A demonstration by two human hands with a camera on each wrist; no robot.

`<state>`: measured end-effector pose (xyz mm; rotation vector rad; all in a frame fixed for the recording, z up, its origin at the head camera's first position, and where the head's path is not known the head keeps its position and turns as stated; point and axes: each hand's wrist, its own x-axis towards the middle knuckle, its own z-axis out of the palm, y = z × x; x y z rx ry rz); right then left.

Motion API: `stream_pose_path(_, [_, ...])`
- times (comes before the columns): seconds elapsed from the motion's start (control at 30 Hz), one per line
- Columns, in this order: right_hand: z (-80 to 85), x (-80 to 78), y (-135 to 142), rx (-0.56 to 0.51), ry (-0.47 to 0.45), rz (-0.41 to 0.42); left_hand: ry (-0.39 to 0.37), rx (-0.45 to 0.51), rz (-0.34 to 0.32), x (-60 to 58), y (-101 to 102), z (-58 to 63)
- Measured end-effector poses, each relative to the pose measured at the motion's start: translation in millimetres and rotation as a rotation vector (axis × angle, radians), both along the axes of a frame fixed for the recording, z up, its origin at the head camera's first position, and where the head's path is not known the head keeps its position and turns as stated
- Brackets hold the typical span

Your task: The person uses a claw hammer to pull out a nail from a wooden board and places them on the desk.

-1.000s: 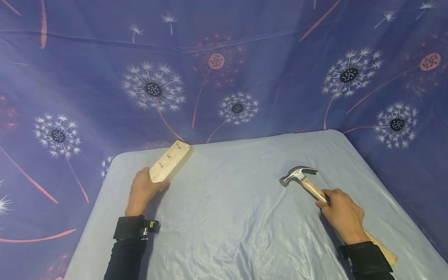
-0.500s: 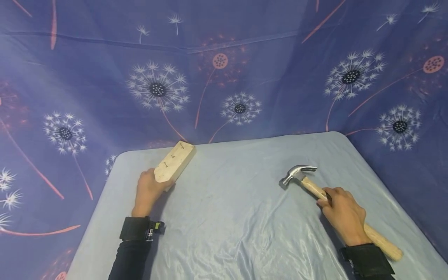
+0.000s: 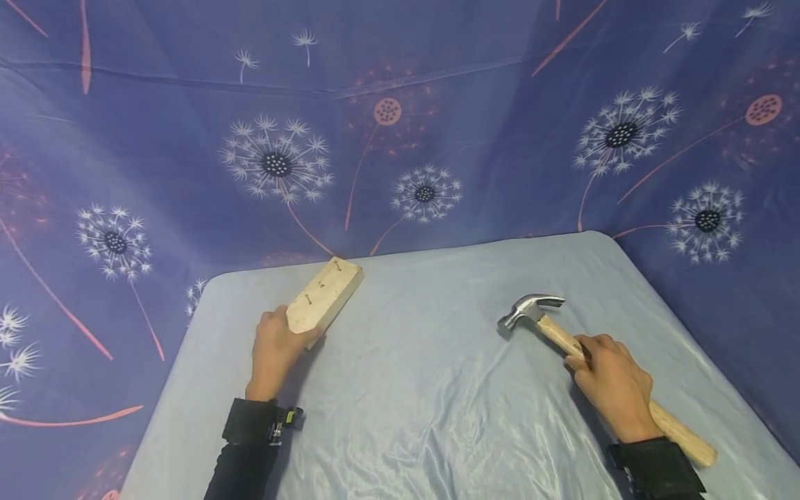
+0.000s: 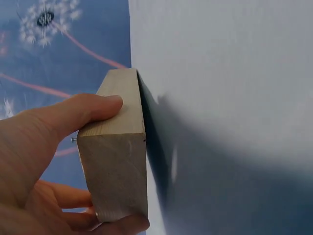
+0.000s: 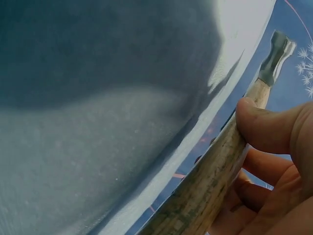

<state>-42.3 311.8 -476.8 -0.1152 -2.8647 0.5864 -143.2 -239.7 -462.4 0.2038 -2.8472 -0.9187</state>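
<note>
My left hand (image 3: 275,351) grips the near end of a pale wooden block (image 3: 328,295) at the back left of the table. Several short nails (image 3: 321,284) stick out of its upper face; one nail head (image 4: 74,140) shows in the left wrist view. There the thumb lies along one side of the block and the fingers curl round the opposite side. Over on the right, my right hand (image 3: 612,385) holds a claw hammer (image 3: 559,337) by its wooden handle. The metal head (image 3: 528,309) points to the back left, and the handle's end (image 3: 687,437) reaches out past the wrist.
A pale blue, wrinkled satin cloth (image 3: 400,389) covers the table. Purple-blue fabric printed with dandelions (image 3: 487,125) hangs behind and at both sides, right against the table's back edge.
My left hand has carried the wooden block a little to the right and slightly nearer to me. The right hand and the hammer have stayed almost where they were.
</note>
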Motion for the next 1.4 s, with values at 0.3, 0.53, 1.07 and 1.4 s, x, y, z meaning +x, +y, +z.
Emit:
stream_pose_path(0.3, [10.8,-0.6,-7.7,-0.008,0.035,0.030,-0.029,-0.031,-0.046,7.2,37.4,6.4])
stream_pose_path(0.53, [7.4,2.2,-20.7,0.006,0.071,0.074,-0.042,-0.103,-0.040,17.9,58.7,5.5])
stream_pose_path(1.07, [13.0,-9.4,-39.7,0.009,0.158,0.155,0.011,-0.162,-0.069,24.0,100.1,1.9])
stream_pose_path(1.4, [8.7,-11.3,-49.7,0.033,0.252,0.236,0.024,-0.169,-0.095,33.7,124.9,-3.5])
